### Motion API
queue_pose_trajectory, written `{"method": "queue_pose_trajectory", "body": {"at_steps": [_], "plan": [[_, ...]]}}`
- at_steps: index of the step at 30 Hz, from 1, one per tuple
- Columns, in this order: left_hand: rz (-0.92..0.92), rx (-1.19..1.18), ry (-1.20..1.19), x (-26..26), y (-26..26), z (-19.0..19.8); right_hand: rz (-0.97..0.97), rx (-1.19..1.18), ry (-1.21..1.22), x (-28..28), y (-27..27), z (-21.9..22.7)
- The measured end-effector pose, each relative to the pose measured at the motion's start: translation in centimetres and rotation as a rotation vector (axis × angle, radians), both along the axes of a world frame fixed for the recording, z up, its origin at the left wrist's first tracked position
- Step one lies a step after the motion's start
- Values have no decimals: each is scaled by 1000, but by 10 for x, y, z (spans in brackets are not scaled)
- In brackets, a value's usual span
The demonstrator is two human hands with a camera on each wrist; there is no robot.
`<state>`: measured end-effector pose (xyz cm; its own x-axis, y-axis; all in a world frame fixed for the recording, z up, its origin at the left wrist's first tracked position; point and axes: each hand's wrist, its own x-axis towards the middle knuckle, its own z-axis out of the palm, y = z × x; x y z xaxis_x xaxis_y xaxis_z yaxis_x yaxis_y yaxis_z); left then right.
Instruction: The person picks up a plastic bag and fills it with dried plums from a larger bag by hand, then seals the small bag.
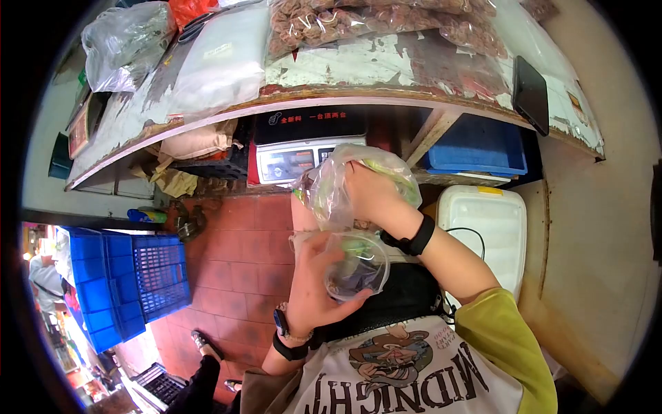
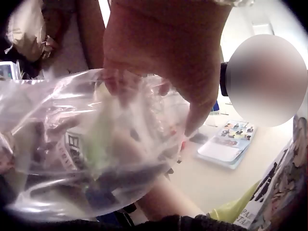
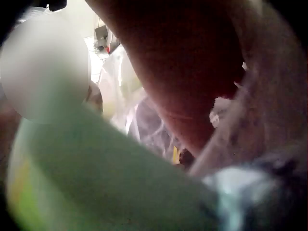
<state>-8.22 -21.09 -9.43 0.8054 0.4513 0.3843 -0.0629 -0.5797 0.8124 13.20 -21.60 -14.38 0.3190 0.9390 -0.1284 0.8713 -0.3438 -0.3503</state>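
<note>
In the head view my left hand curls thumb and fingers around the rim of a clear, round-mouthed plastic bag. The left wrist view has that hand over the glossy, creased film, a pale green shape blurred behind it. Just beyond, my right hand reaches into a second clear plastic bag with green contents; its fingertips are hidden there. A large green blur fills the lower right wrist view, below the dark underside of the right hand or arm.
A digital scale sits under the peeling counter, where packed bags of brown pieces lie. Blue crates stand at left; a white lidded box and blue tray are at right. A phone rests on the counter.
</note>
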Motion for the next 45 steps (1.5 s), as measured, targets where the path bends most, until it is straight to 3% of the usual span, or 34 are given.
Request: {"method": "queue_pose_trajectory", "body": {"at_steps": [4, 6, 9, 12, 16, 19, 21, 22, 24, 30, 33, 36, 39, 43, 45], "plan": [[-34, -86, -84, -2, 2, -9, 43, -20, -167, -1, 2, -1], [-38, -72, -79, -3, 5, -9, 38, 86, 18, 4, 3, -4], [-40, -40, -65, -3, 6, -7, 137, 96, 17, 13, 9, -19], [-23, -12, -34, -6, 5, -8, 291, 136, 58, 29, 23, -69], [-5, -80, -43, -7, 4, -7, 288, 311, 22, 27, 20, -86], [75, -66, -23, -6, -2, 0, 407, 289, 4, 19, 18, -50], [101, -79, -19, -2, -9, 2, 459, 389, 264, 14, 16, -14], [120, -89, -12, -1, -11, 3, 462, 389, 262, 12, 17, -2], [123, -59, 32, -2, -15, -2, 459, 235, 361, 6, 19, 11], [83, -70, 16, -2, -13, -14, 350, 595, 152, -13, 9, -3], [71, -145, 28, -6, -14, -17, 334, 446, 313, -11, 4, 7], [51, -161, 76, -8, -11, -13, 404, 403, 301, -7, 9, 5], [42, -125, 89, -6, -10, -9, 336, 399, 336, -8, 5, 10], [94, -73, 86, -6, -11, -5, 402, 435, 227, -8, 0, -12], [76, -82, 46, -3, -8, -7, 413, 565, 252, -10, -1, -13]]}}
